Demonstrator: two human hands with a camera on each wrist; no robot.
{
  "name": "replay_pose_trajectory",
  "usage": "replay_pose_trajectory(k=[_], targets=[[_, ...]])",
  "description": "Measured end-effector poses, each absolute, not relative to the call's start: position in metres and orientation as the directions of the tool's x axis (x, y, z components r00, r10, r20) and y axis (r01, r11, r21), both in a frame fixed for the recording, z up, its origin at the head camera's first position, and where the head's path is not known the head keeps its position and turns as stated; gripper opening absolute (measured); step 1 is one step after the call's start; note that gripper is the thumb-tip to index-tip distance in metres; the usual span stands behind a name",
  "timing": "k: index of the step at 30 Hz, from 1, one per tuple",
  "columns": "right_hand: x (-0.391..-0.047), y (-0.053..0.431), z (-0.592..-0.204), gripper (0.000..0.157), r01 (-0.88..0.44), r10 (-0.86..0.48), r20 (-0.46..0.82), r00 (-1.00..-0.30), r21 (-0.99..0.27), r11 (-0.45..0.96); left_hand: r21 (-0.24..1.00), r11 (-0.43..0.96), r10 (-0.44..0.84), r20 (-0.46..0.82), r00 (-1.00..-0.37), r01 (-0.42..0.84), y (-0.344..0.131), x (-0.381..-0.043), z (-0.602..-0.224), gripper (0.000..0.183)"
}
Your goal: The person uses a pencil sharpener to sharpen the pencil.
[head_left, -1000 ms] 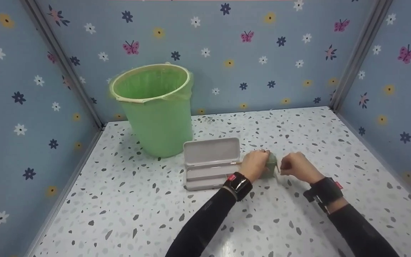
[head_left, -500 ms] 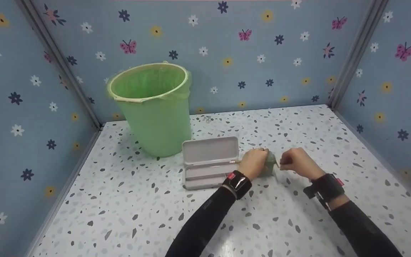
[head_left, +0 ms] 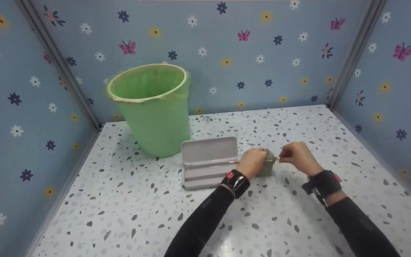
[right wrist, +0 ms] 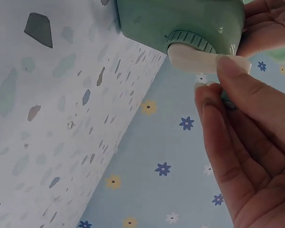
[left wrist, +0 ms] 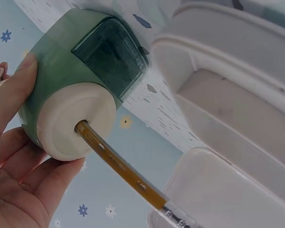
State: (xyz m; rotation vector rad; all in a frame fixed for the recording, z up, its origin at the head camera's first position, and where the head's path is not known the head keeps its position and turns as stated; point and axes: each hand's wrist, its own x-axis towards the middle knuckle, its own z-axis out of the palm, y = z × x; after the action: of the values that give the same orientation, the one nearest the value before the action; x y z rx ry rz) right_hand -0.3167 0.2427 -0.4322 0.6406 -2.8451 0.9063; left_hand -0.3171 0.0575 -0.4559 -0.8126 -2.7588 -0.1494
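Observation:
My left hand [head_left: 252, 162] grips a green crank pencil sharpener [head_left: 265, 170] on the speckled table. In the left wrist view a yellow pencil [left wrist: 126, 173] sticks out of the hole in the sharpener's cream round front [left wrist: 57, 121]; its metal-banded end points away. A dark see-through shavings drawer [left wrist: 111, 52] shows on the sharpener's body. My right hand [head_left: 298, 157] is at the opposite side, where thumb and fingers pinch the knob end of the cream crank handle [right wrist: 194, 59]. The pencil's tip is hidden inside the sharpener.
An open grey pencil case [head_left: 209, 151] lies just left of the sharpener, lid tilted back. Behind it to the left stands a green lined bin [head_left: 157, 125]. Flower-patterned walls [head_left: 223, 78] enclose the table [head_left: 137, 214] at the back and sides.
My right hand has risen slightly and the crank handle has turned, now pointing sideways toward it rather than downward. My left hand keeps its hold on the sharpener.

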Motion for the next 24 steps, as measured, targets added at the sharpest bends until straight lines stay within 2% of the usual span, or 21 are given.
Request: replay_pose_trajectory(k=[15,24], targets=[[-0.314,0.231,-0.433,0.012,-0.413,-0.303,0.307,-0.902,-0.412,0.812,-0.024,0.825,0.543,0.311,-0.780,0.564,0.056,-0.321,-0.457,0.042],[-0.318,0.225,-0.437,0.009,-0.357,-0.217,0.342,-0.914,-0.429,0.830,-0.010,0.813,0.557,0.305,-0.773,0.582,0.053,-0.320,-0.457,0.043]])
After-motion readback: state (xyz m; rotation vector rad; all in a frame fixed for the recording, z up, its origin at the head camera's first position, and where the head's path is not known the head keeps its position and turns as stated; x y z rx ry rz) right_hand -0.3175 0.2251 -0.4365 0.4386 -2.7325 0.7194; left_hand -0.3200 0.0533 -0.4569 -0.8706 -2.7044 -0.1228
